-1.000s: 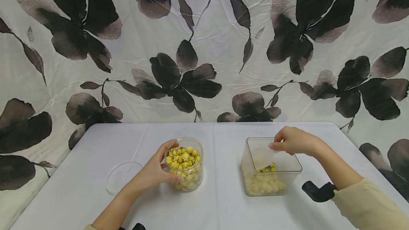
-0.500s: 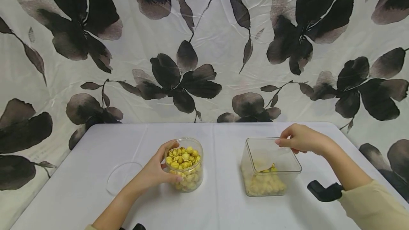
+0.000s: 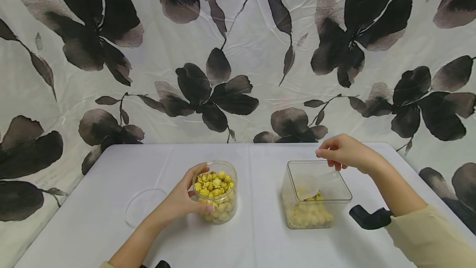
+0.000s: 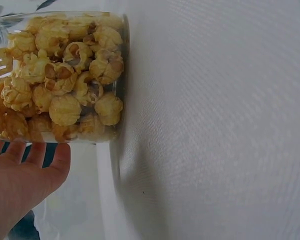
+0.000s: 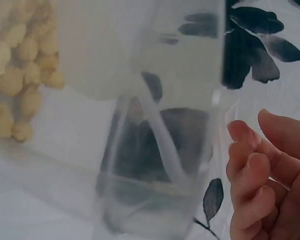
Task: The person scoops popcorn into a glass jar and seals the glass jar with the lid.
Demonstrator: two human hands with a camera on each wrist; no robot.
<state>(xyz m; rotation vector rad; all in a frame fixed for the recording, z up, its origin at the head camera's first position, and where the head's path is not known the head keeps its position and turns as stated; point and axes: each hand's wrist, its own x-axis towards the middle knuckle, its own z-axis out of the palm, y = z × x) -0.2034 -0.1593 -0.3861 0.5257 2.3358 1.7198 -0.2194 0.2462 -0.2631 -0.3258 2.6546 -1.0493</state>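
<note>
My left hand (image 3: 186, 197) grips a clear round jar (image 3: 232, 206) of yellow popcorn (image 3: 215, 183), thumb on the near side and fingers around the far side. The jar is uncapped and upright on the table; popcorn (image 4: 60, 75) shows through its wall in the left wrist view. Over the back right of a clear rectangular container (image 3: 291, 181) hovers my right hand (image 3: 347, 152), fingers loosely bent and holding nothing. Popcorn (image 3: 308, 217) fills the container's lower part. A whitish translucent spoon (image 5: 162, 140) leans inside it, its rounded bowl toward the popcorn and its handle toward my right hand.
A clear round lid (image 3: 127, 211) lies flat on the white table (image 3: 267, 243), left of the jar and partly behind my left forearm. Behind the table's far edge hangs a floral cloth (image 3: 260, 61). A black wrist mount (image 3: 370, 217) juts from the right sleeve.
My right hand moved right along the container's rim, then up and back to the left, letting go of the spoon. The spoon's bowl now shows lower over the popcorn. My left hand stayed put.
</note>
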